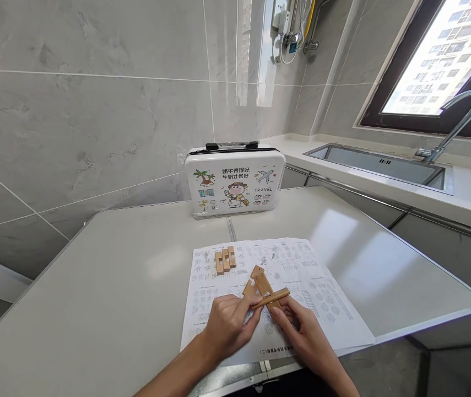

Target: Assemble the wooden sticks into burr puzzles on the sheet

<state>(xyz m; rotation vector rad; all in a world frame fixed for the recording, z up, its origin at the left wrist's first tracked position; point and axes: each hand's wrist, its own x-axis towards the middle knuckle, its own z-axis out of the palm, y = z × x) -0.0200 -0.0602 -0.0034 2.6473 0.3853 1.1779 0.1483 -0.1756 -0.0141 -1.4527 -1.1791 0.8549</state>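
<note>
My left hand [227, 324] and my right hand [301, 330] meet over a printed instruction sheet [321, 298] on a white table [107, 298]. Both pinch a set of notched wooden puzzle bars [263, 286]; one thin bar lies crosswise between my fingertips, two others point away from me. Farther up the sheet lies a small group of three wooden blocks [225, 259], side by side, untouched.
A white tin case [235, 182] with cartoon travel pictures stands at the table's far edge against the tiled wall. To the right is a counter with a steel sink [378, 164] and a curved tap [458, 121] under a window.
</note>
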